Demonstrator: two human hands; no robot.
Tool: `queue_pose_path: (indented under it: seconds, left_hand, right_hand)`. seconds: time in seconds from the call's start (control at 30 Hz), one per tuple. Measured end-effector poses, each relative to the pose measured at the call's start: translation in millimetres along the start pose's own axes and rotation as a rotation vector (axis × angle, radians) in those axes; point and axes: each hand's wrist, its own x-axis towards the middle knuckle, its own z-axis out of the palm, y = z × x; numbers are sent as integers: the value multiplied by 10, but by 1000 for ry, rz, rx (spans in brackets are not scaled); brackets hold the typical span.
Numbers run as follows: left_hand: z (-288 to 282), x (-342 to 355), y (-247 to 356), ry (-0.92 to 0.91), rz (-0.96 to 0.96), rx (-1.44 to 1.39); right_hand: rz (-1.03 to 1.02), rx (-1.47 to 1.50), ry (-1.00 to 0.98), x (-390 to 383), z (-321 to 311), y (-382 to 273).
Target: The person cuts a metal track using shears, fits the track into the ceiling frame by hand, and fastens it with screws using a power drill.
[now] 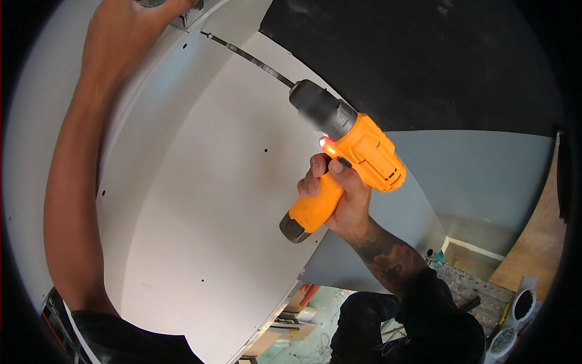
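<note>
My right hand (342,191) is wrapped round the grip of an orange cordless drill (367,151). Its small light glows by the trigger. From the black chuck a long thin extension bit (254,60) points up and left, its tip close to the edge of a white panel (212,182). At the top left, my left hand (124,30) has its thumb and fingers round a grey metal piece (193,17) beside that tip. The frame's upper edge cuts off most of this piece and the fingers.
Dark screws or holes dot the white panel. A black surface (412,60) spans the upper right, above a grey-blue wall (473,176). Low at the right are a perforated metal platform (467,282), a curved wooden board (533,242) and white round fittings (503,343). Boards lie far below.
</note>
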Motion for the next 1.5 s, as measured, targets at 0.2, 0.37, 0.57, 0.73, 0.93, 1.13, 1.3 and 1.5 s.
queue_pose_path:
  seconds: [0.2, 0.37, 0.57, 0.73, 0.93, 1.13, 1.3, 1.5]
  left_hand:
    - [23, -28, 90, 0, -47, -66]
    - [42, -12, -216, -48, -70, -117]
    - [-18, -69, 51, -35, -43, -64]
    - [-34, 64, -20, -74, -93, -129]
    - [-152, 235, -686, -185, -296, -377]
    - [-30, -54, 105, -58, -103, -111]
    - [-178, 119, -271, -105, -155, -111]
    - [-32, 140, 62, -78, -123, -134]
  right_hand:
    - [16, -28, 23, -20, 11, -47]
    - [6, -9, 14, -28, 100, 4]
    - [-2, -43, 45, -6, 103, -31]
    - [-7, -172, 8, -27, 158, -106]
    - [0, -183, 73, 23, 226, -117]
    - [-18, -147, -13, 80, 39, -47]
    - [-18, -189, -20, 50, 146, -73]
    - [-109, -380, -6, 25, 163, -202]
